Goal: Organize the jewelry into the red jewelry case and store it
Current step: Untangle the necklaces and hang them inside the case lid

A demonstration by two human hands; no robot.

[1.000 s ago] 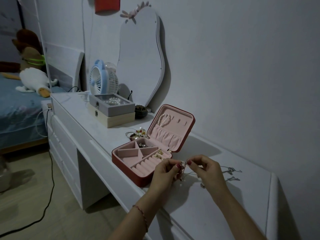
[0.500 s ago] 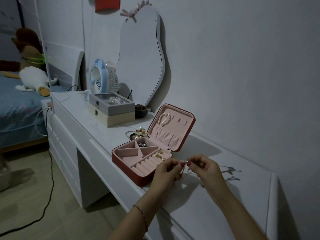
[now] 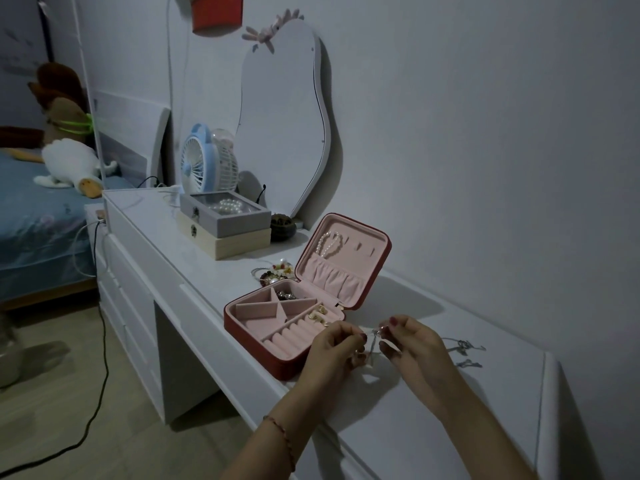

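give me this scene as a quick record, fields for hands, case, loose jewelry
left hand: pinches thin silver chain
right hand: pinches same chain
case: open on dresser, pearl bracelet in lid, gold earrings in tray
loose jewelry: bracelet pile behind case, silver pieces right of hands

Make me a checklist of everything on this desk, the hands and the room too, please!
Surface: white dresser top, dimly lit.
Job's things: red jewelry case open, pearl bracelet in its lid; silver necklace between the hands; bracelet pile behind the case.
Clutter: stacked boxes, blue fan, mirror.
Hands: left hand and right hand both pinch the necklace.
Cables: black cable across the floor.
Surroundings: bed with plush toys.
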